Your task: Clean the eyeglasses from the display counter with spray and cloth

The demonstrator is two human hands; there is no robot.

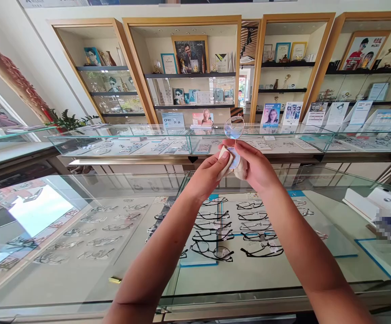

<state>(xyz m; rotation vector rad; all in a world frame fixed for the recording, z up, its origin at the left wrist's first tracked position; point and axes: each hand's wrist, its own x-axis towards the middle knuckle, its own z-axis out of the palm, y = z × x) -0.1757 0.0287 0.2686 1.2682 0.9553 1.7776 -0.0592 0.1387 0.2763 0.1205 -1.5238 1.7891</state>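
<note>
Apparently pinching glasses (234, 129) mid-frame with right hand (259, 165), cloth (241, 169) over six-o'clock lens (235, 159) with left hand (209, 176) — likely light, fragile, best held by the edges.

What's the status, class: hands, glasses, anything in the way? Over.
Left hand holding cloth at lower lens. Right hand gripping glasses mid-frame. Cloth partly covers lower lens; display case underneath.

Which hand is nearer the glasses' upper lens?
Right: the right hand is just below the upper lens; the left hand is lower, further left, holding cloth at the other lens.
</note>
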